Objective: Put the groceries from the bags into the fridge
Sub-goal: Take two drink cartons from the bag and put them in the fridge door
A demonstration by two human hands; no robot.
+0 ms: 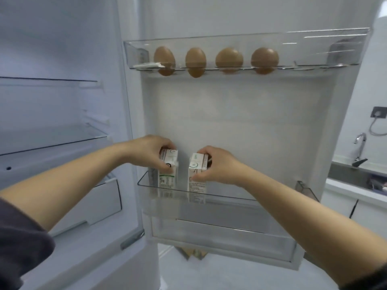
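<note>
**Clerk:** Entry 1, fingers?

**Checker:** Left hand (150, 151): fingers (167, 145) curled over the top of the left carton (167, 178), thumb pressed on its front face, a pinch from above. Right hand (217, 166): fingers (204, 152) curled over the top of the right carton (196, 185), thumb on its front face, the same pinch.

**Clerk:** Entry 2, cartons, relative to the door bin?

**Checker:** 2 white cartons, green print, both upright. Lower parts sit inside the door bin (230, 196), behind its clear front wall, at the bin's left end. A narrow gap separates them. Whether the bases rest on the bin's floor: cannot tell.

**Clerk:** Entry 3, above the bin?

**Checker:** Egg tray (314, 51), clear, well above the bin on the same fridge door (251, 122). 4 brown eggs (164, 57) in a row along its left and middle part.

**Clerk:** Entry 4, beside and below the bin?

**Checker:** Left of the bin: glass shelves (52, 139) in the fridge compartment. Right of the bin, past the door's edge: sink (345, 174), tap (361, 147), wall socket (379, 115) with a cable. Below the bin: 1 lower door shelf (230, 239).

**Clerk:** Entry 5, arms?

**Checker:** 2 bare forearms; dark sleeve (18, 248) on the left arm, nearest the camera.
</note>
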